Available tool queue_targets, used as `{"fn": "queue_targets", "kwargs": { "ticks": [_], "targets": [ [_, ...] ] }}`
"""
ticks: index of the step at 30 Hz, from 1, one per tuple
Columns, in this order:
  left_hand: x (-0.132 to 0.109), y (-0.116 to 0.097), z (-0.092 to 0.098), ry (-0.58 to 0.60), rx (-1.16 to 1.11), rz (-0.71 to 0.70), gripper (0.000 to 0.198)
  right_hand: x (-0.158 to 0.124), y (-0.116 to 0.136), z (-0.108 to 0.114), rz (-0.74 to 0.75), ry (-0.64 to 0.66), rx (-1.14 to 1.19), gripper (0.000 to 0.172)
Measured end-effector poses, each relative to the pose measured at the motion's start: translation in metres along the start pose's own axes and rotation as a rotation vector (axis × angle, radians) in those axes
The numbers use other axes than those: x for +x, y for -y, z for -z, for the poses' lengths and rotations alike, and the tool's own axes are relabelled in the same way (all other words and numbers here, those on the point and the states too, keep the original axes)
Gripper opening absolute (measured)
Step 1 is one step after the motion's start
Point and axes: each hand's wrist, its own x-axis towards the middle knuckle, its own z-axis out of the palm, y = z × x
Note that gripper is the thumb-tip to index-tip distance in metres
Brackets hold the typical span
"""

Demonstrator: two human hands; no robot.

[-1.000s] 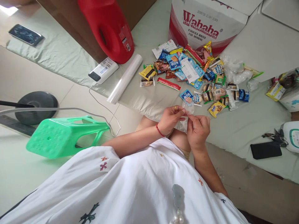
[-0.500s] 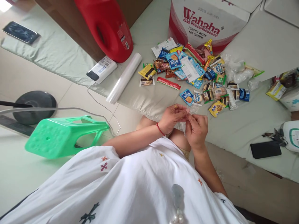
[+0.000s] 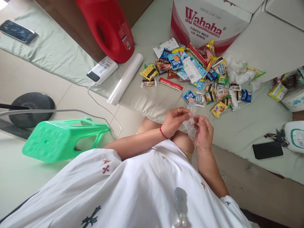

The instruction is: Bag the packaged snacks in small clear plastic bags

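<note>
A crumpled clear plastic bag [image 3: 189, 128] hangs between my two hands, over my lap. My left hand [image 3: 175, 122], with a ring and a red string bracelet, pinches the bag between thumb and fingertips. On the other side, my right hand [image 3: 203, 131] has its fingers curled, thumb and forefinger closed at the bag's edge. Just beyond the hands lie a blue snack packet [image 3: 189, 97], a small wrapped biscuit [image 3: 200, 99] and a yellow cookie packet [image 3: 219, 110]. A pile of mixed wrapped snacks [image 3: 187, 68] spreads behind them on the pale green cloth [image 3: 152, 91].
Behind the snacks stands a Wahaha carton [image 3: 206, 27]. A clear plastic roll [image 3: 125, 79], a white power bank [image 3: 102, 69] and a red jug [image 3: 111, 31] are left. A green stool [image 3: 57, 139] lies sideways. Right are crumpled plastic bags [image 3: 239, 71], a black case [image 3: 267, 150] and keys [image 3: 276, 137].
My hands, close together before, have drawn apart, the right one shifting slightly right. More of the clear bag now shows spread between them. The view has shifted slightly.
</note>
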Motion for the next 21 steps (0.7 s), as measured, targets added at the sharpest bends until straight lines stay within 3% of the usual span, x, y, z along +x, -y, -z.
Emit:
{"fn": "queue_targets", "kwargs": {
  "ticks": [4,12,16,21],
  "targets": [
    [-0.007,-0.001,0.001,0.088,0.276,-0.275,0.03,0.007,0.002,-0.007,-0.088,-0.016,0.14,0.039],
    [-0.014,-0.002,0.012,0.127,0.419,-0.409,0.023,0.003,0.012,-0.009,-0.168,0.009,0.151,0.04],
    [-0.013,-0.003,0.017,0.127,0.367,-0.354,0.027,0.005,0.015,-0.01,-0.206,0.049,0.234,0.04],
    [-0.012,-0.002,0.025,0.15,0.086,-0.114,0.041,0.005,0.021,-0.011,-0.307,0.148,0.285,0.04]
  ]
}}
